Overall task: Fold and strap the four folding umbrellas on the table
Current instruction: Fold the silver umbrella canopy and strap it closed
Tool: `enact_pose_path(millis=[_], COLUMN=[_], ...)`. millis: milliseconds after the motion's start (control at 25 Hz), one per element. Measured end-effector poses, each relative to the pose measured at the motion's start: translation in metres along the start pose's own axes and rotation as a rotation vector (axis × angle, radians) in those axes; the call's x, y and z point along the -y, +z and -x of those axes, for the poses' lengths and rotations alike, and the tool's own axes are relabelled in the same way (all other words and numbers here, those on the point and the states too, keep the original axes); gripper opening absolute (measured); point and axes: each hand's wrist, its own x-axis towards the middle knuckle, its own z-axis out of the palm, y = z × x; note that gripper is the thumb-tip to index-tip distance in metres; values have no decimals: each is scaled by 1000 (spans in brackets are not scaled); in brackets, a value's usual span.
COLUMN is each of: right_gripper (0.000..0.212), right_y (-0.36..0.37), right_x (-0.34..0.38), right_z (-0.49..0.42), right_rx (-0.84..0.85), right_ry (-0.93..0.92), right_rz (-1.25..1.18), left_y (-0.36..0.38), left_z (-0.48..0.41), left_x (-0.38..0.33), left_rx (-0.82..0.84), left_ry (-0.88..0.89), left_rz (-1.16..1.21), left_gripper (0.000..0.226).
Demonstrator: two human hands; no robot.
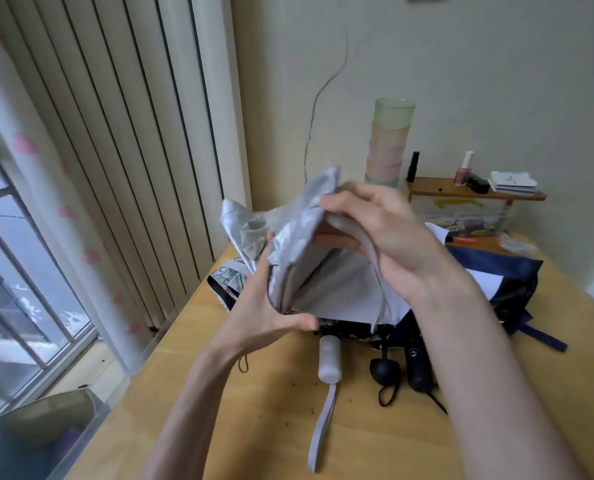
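**Wooden worktop point(254, 427) by the window: silver umbrella point(288, 244) held up for pleating**

Pale walls and a tall ribbed panel close off the corner where the worktop stands. Its far half carries a heap of unstrapped umbrellas. A navy umbrella point(503, 275) sprawls to the right and a flower-print canopy point(228, 280) pokes out on the left, both loose and, by the look of it, waiting their turn.

The silver umbrella is lifted clear of that heap, canopy upward, probably so that its panels hang free and can be sorted. The left hand point(264, 313) is curled round the lower end of the canopy, pinning the gathered cloth against the ribs. The right hand point(385, 233) pinches one fold higher up, apparently drawing it out flat before it is wrapped round.

Below them lies a white handle point(329, 358), seemingly this umbrella's. Its grey wrist strap point(319, 431) trails toward the near edge. Two black handles point(419, 370) lie just beside it.
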Motion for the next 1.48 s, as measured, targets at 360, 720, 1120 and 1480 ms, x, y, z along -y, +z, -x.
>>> enact_pose_path(millis=[360, 720, 1120, 1480], right_gripper=[26, 97, 90, 47], right_y=[67, -23, -56, -43], right_x=[-11, -8, -10, -16], right_z=[-43, -31, -41, -40], right_rx=[174, -87, -35, -310], right_ry=[-100, -9, 118, -249], right_rz=[413, 815, 590, 462], left_y=[3, 1, 7, 3], left_z=[16, 16, 19, 9], left_x=[-15, -16, -29, -8], left_rx=[-81, -57, -89, -669], left_ry=[-147, -124, -256, 96], left_rz=[150, 301, 546, -31], left_gripper=[56, 48, 44, 59])
